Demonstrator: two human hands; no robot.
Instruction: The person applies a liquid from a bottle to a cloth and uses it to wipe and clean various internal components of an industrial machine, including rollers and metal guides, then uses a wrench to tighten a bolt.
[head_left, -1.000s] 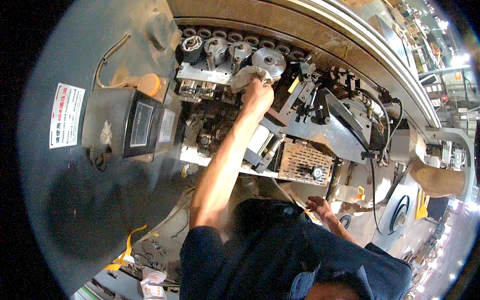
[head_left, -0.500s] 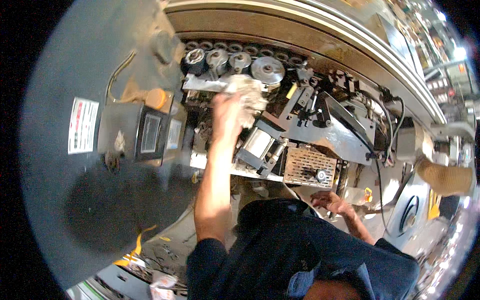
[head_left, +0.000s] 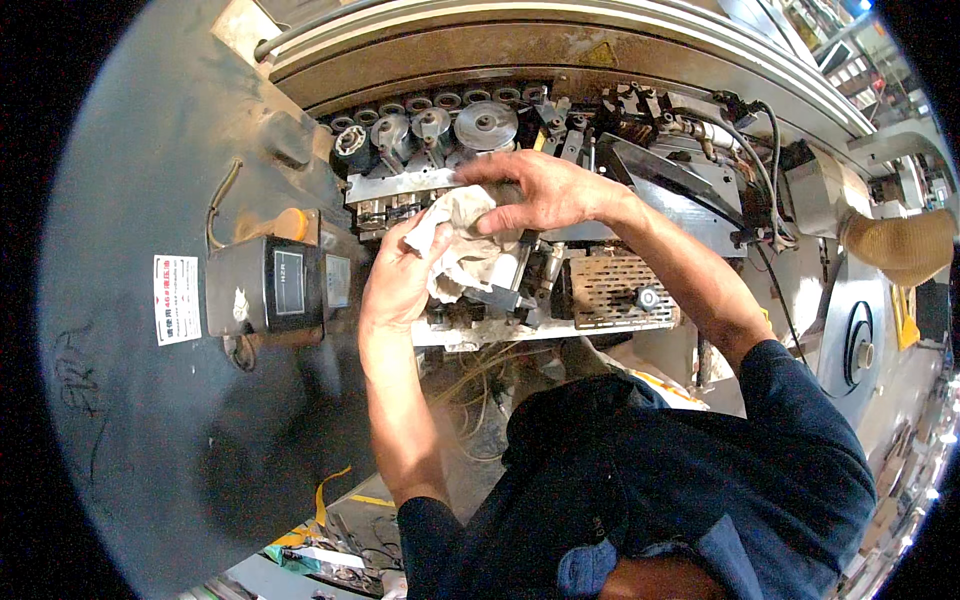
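Observation:
A crumpled, dirty white rag [head_left: 463, 245] is bunched between both hands in front of an open machine. My left hand [head_left: 400, 275] cups the rag from the left and below. My right hand [head_left: 540, 190] comes in from the right and pinches the rag's upper edge with thumb and fingers. Just above the hands lies a flat metal bar [head_left: 395, 184], and over it a row of grey rollers and a round metal disc [head_left: 485, 125].
A small grey control box [head_left: 270, 290] with a screen sits left of my hands on the grey machine cover. A perforated metal plate [head_left: 612, 290] lies to the right, with black cables [head_left: 770, 180] beyond. Loose wires [head_left: 480, 375] hang below.
My left hand has come down from the rollers with the rag. My right hand has risen from low near my body and taken hold of the rag too.

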